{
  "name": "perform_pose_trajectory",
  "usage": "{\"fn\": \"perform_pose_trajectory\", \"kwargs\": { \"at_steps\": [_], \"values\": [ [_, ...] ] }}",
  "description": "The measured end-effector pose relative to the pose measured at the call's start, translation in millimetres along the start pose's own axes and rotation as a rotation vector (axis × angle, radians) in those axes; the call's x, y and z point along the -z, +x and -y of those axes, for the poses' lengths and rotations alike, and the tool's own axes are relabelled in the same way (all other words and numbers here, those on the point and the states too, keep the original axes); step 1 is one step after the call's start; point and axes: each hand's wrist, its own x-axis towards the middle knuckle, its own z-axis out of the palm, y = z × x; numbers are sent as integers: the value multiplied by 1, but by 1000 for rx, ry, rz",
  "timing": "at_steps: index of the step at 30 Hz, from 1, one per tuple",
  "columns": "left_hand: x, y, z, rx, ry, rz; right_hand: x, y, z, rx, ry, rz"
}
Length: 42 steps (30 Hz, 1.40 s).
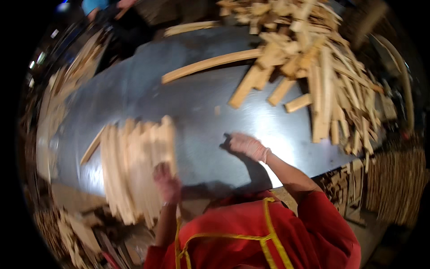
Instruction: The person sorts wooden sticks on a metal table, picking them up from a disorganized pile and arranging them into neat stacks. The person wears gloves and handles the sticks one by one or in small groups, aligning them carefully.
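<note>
Head view: you've got one row of pale wooden strips [136, 161] side by side on the metal table [192, 101]; roughly ten, blur prevents an exact count. That row is the landmark.

Two hands of yours in view. Left hand [168, 184] is over the row's right side, toward its near end; can't tell if its fingers are apart, together or gripping. Right hand [248, 145] is right of the row, over bare metal; its fingers are blurred too, can't tell their state.

One slanted strip [93, 144] just left of the row. One long strip [210, 65] beyond it and to the right, its right end at the heap. One heap of offcuts [329, 85], well right of the row, too many to count. One small chip [217, 110] between row and heap. One co-worker [127, 31] beyond the row, to the left.
</note>
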Motion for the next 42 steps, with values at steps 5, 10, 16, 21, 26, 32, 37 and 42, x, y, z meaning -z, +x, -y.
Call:
{"fn": "perform_pose_trajectory", "kwargs": {
  "at_steps": [5,10,16,21,26,32,37,42],
  "values": [
    [13,5,-16,-32,143,-50,229,-55,-122,-371,-239,-1101],
    [8,18,-18,-59,174,-35,330,-71,-128,-909,-394,-750],
    [12,10,-18,-16,173,-45,267,-46,-144,-585,-34,-937],
    [28,20,-25,0,77,-43,157,-58,-88,-456,133,-835],
    [34,11,-11,87,-5,10,23,-60,-27,-222,405,-471],
    [57,-38,-13,199,-17,57,-99,-31,94,-393,419,-83],
    [79,-165,21,408,-118,42,-177,8,167,-340,-248,343],
    [100,-261,32,630,-215,127,-191,41,184,-85,-92,369]
  ]
}}
